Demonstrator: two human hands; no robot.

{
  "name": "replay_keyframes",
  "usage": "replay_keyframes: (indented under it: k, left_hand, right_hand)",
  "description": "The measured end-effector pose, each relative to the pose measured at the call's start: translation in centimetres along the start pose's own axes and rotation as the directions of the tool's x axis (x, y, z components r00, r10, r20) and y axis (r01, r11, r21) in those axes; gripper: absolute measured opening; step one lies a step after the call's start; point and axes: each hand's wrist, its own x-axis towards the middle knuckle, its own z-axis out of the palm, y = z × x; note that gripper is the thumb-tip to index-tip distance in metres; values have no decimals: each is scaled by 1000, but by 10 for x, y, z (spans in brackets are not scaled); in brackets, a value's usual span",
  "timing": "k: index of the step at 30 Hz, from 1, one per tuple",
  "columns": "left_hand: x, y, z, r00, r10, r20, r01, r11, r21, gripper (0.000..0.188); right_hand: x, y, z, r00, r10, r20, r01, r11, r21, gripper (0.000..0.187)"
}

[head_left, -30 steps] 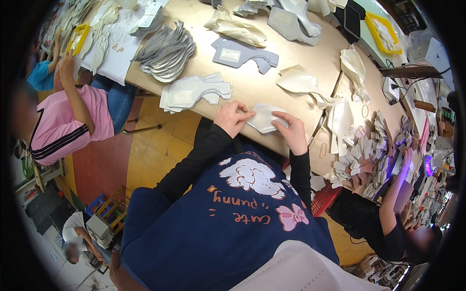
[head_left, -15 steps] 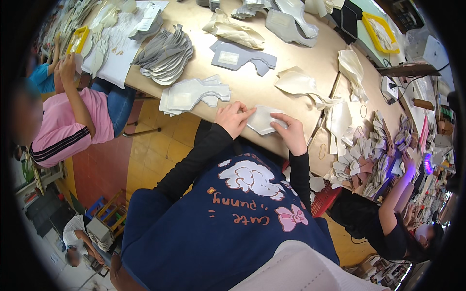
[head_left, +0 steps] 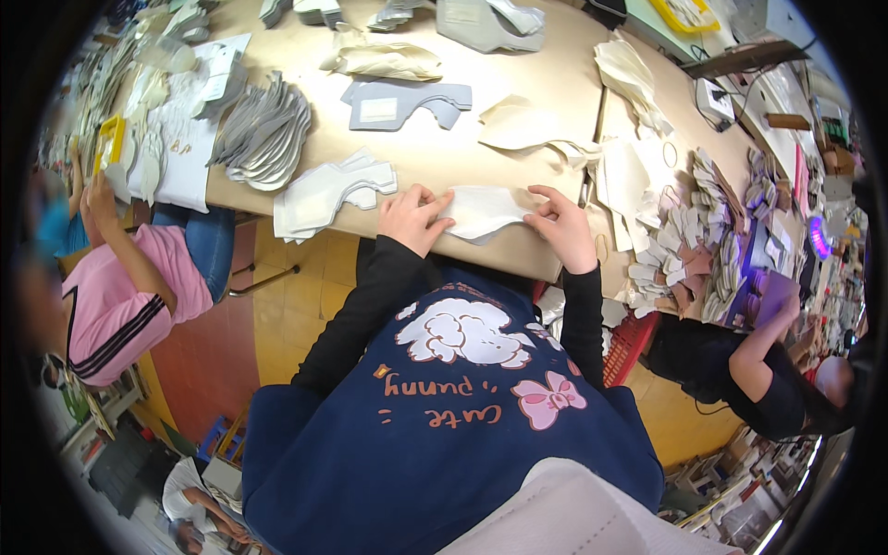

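Note:
At the table's near edge lies a white cut piece of thin sheet material point(head_left: 488, 208), with a grey edge showing beneath its lower side. My left hand point(head_left: 413, 220) pinches its left end between thumb and curled fingers. On the other end, the thumb and forefinger of my right hand point(head_left: 566, 228) close on the right corner. Left of my left hand is a loose stack of white shaped pieces point(head_left: 319, 196). Beyond my hands rests a grey curved piece point(head_left: 416, 104) with a pale rectangular patch. Cream pieces point(head_left: 532, 129) lie past my right hand.
A fanned grey stack point(head_left: 268, 134) stands at the left. Many small pieces point(head_left: 680, 254) are heaped at the right, beside a red basket point(head_left: 629, 347). One co-worker in pink point(head_left: 139, 277) sits left; another in black point(head_left: 721, 365) works right.
The white piece now stretches out lengthwise between my hands. My right hand has moved to its right corner and my left fingers have curled in. The whole view has shifted.

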Motion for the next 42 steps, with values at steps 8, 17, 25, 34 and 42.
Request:
replay_keyframes:
  k: [8,17,25,34,42]
  left_hand:
    - [4,17,15,968,244,-65,-248,967,-57,33]
    - [14,37,36,864,503,1,-501,862,77,45]
    - [14,41,36,875,468,123,-481,868,121,62]
    - [21,62,51,873,484,54,-484,852,201,57]
    - [29,79,58,858,502,110,-513,838,183,54]
  right_hand:
    - [0,2,5,998,-56,-38,51,992,-116,44]
    - [-3,5,6,989,-114,-92,101,986,-129,42]
    - [-26,14,-15,990,78,-113,-58,983,173,44]
    - [-33,17,-15,966,96,-241,-102,995,-13,43]
    - [-47,25,-11,939,-66,-339,-6,979,-205,43]
